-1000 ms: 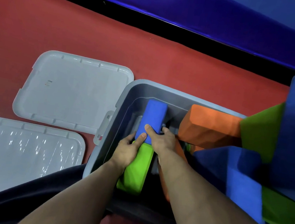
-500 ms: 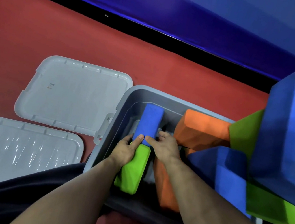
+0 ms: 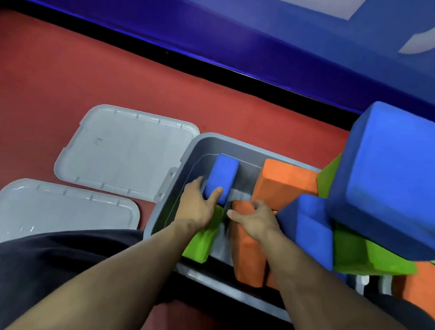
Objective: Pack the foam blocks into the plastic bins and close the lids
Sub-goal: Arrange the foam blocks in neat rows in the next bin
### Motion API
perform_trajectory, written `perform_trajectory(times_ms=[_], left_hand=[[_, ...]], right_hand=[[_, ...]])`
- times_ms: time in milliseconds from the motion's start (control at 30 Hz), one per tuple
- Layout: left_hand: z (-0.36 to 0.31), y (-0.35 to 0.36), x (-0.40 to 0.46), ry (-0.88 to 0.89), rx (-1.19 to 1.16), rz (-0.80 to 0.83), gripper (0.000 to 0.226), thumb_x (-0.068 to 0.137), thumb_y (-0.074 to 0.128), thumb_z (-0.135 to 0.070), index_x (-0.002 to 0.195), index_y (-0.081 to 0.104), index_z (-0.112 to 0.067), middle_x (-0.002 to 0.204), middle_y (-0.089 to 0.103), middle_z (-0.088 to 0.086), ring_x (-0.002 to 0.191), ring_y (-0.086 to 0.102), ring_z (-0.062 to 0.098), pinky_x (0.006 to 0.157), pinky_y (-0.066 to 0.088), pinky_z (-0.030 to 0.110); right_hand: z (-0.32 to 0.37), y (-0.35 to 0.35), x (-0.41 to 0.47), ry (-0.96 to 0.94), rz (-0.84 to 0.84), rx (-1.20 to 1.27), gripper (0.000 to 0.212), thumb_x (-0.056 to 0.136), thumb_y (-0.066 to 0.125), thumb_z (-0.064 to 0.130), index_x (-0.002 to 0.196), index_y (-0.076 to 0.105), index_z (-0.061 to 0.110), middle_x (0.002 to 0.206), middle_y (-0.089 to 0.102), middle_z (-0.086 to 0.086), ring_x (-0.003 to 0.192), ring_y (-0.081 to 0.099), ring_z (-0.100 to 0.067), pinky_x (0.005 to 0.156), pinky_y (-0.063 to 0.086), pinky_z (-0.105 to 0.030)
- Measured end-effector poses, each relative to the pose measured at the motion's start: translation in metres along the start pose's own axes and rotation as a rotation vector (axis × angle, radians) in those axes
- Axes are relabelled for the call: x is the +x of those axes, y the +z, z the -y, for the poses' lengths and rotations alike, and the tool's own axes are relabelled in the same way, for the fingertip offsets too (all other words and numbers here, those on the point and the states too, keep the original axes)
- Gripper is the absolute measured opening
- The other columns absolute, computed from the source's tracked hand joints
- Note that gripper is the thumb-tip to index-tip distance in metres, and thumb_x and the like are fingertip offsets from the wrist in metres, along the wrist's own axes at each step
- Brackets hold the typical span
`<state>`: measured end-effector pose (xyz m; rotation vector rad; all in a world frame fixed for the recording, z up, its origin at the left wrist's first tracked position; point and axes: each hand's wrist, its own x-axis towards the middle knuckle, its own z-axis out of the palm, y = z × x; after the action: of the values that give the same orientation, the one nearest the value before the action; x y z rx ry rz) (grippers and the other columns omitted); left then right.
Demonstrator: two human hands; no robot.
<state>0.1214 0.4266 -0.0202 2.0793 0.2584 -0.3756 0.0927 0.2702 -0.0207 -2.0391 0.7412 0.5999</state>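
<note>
Nearest the camera, two bare forearms reach forward over a dark garment (image 3: 29,264) into an open grey plastic bin (image 3: 179,187) that stands on the red floor (image 3: 56,72).

The left hand (image 3: 196,206) lies in the bin's left part. Its grip is spread: the thumb rests on the near end of a small blue foam block (image 3: 221,178), the fingers lie along that block's left side, and the palm covers the far end of a green foam block (image 3: 201,242) that runs back toward the person. The two blocks lie end to end along the bin's left wall.

Just right of it, the right hand (image 3: 254,220) has its grip curled over the top end of an orange foam block (image 3: 247,253) standing on edge in the middle of the bin, fingers over the far edge and thumb on the left face.

Beyond the right hand, a second orange block (image 3: 283,184) leans against the bin's far rim. To the right of that hand, loose blocks are heaped: a dark blue block (image 3: 305,227) touching the wrist, green blocks (image 3: 360,257) under and behind it, and a large blue block (image 3: 402,176) on top of the heap.

Left of the left hand, two grey lids lie flat on the floor: a near lid (image 3: 59,209), partly under the garment, and a far lid (image 3: 126,152) touching the bin's left rim.

Farthest off, a blue padded wall (image 3: 230,26) with pale markings runs behind a black strip.
</note>
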Motion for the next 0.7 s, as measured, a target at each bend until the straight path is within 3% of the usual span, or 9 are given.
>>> perform_trajectory(times_ms=[100,167,267,333,433,500,567,633,700], left_hand=[[-0.002,0.009,-0.031,-0.015,-0.051,-0.005,0.040,0.099,0.061,-0.035,0.130,0.058,-0.011,0.112,0.064,-0.004,0.100,0.061,0.012,0.085,0.038,0.016],[0.007,0.024,-0.048,-0.090,-0.122,0.083,0.027,0.098,0.061,-0.039,0.109,0.063,-0.015,0.091,0.066,-0.004,0.084,0.061,0.014,0.080,0.043,0.025],[0.027,0.050,-0.064,-0.267,-0.218,0.265,0.038,0.094,0.054,-0.053,0.078,0.054,-0.018,0.059,0.059,-0.009,0.062,0.053,0.018,0.065,0.044,0.035],[0.032,0.058,-0.071,-0.369,-0.241,0.341,0.042,0.106,0.042,-0.044,0.078,0.057,-0.016,0.048,0.055,-0.012,0.053,0.050,0.012,0.058,0.041,0.029],[0.031,0.058,-0.075,-0.466,-0.296,0.415,0.044,0.110,0.034,-0.040,0.076,0.054,-0.021,0.047,0.049,-0.013,0.035,0.045,-0.003,0.045,0.044,0.016],[0.029,0.059,-0.072,-0.471,-0.314,0.439,0.040,0.107,0.039,-0.045,0.078,0.055,-0.023,0.062,0.054,-0.006,0.037,0.048,-0.004,0.042,0.041,0.013],[0.037,0.065,-0.064,-0.471,-0.405,0.449,0.039,0.092,0.053,-0.053,0.090,0.068,-0.017,0.087,0.064,0.015,0.068,0.062,0.014,0.065,0.050,0.026],[0.038,0.064,-0.061,-0.407,-0.464,0.445,0.037,0.086,0.057,-0.046,0.103,0.073,-0.018,0.111,0.069,0.021,0.091,0.061,0.024,0.084,0.047,0.037],[0.028,0.058,-0.062,-0.339,-0.479,0.367,0.022,0.100,0.054,-0.028,0.114,0.069,-0.020,0.115,0.073,0.013,0.097,0.066,0.018,0.088,0.051,0.029]], right_hand=[[-0.028,0.005,-0.017,0.049,-0.078,0.064,0.088,0.073,0.088,0.042,0.144,0.047,0.009,0.140,0.060,-0.011,0.127,0.058,-0.026,0.106,0.045,-0.034],[-0.045,0.007,-0.029,0.085,-0.123,0.108,0.085,0.075,0.086,0.043,0.142,0.047,0.008,0.136,0.062,-0.012,0.122,0.061,-0.028,0.103,0.048,-0.036],[-0.061,0.012,-0.038,0.120,-0.129,0.150,0.080,0.083,0.078,0.045,0.143,0.044,0.006,0.138,0.060,-0.015,0.124,0.059,-0.032,0.105,0.047,-0.039],[-0.065,0.016,-0.041,0.153,-0.124,0.177,0.070,0.090,0.069,0.047,0.140,0.045,0.004,0.139,0.059,-0.017,0.125,0.058,-0.034,0.105,0.046,-0.039],[-0.068,0.019,-0.043,0.186,-0.117,0.218,0.066,0.097,0.057,0.048,0.142,0.043,0.002,0.144,0.054,-0.018,0.131,0.053,-0.035,0.107,0.041,-0.036],[-0.067,0.019,-0.043,0.174,-0.110,0.238,0.061,0.099,0.054,0.047,0.142,0.046,0.004,0.142,0.056,-0.016,0.130,0.054,-0.034,0.107,0.041,-0.036],[-0.063,0.020,-0.041,0.131,-0.105,0.256,0.055,0.095,0.055,0.050,0.134,0.055,0.011,0.133,0.063,-0.011,0.122,0.059,-0.031,0.105,0.045,-0.039],[-0.061,0.020,-0.036,0.088,-0.136,0.279,0.057,0.083,0.057,0.059,0.121,0.062,0.017,0.118,0.068,-0.006,0.110,0.065,-0.027,0.099,0.051,-0.042],[-0.067,0.023,-0.024,0.056,-0.154,0.312,0.070,0.066,0.054,0.071,0.117,0.063,0.024,0.114,0.069,-0.002,0.105,0.067,-0.023,0.096,0.054,-0.045]])
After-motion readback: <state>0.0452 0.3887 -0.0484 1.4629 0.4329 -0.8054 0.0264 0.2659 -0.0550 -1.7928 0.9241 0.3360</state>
